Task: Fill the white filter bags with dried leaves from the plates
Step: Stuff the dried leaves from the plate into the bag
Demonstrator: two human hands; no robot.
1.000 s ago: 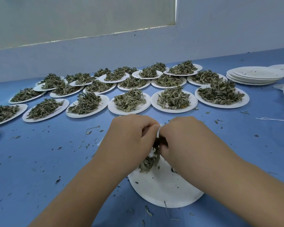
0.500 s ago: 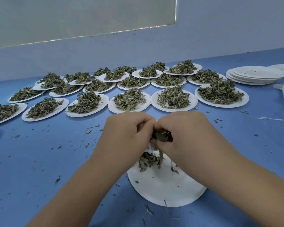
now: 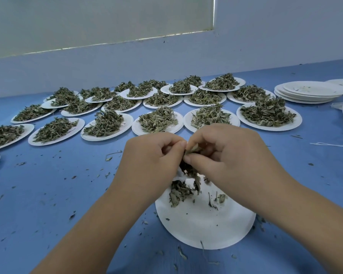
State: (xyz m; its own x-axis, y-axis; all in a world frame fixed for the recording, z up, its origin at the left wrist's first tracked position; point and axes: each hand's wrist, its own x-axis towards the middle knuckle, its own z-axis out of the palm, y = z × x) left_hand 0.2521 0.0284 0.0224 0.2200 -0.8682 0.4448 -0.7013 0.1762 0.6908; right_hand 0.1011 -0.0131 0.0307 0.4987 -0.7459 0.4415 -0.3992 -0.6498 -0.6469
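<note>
leaves (image 3: 193, 150) and bag (image 3: 179, 176) pinched over plate's (image 3: 206, 226) far edge.

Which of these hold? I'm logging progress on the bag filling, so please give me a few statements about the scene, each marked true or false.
1. The left hand and right hand meet above the near plate. True.
2. The near plate is heaped with leaves. False: it carries only a small clump and scraps.
3. The right hand pinches dried leaves at the white filter bag, which the left hand holds. True.
4. The stack of plates at far right is loaded with leaves. False: the top one shows only flecks.
5. The blue table is free of crumbs. False: leaf bits lie scattered on it.
</note>
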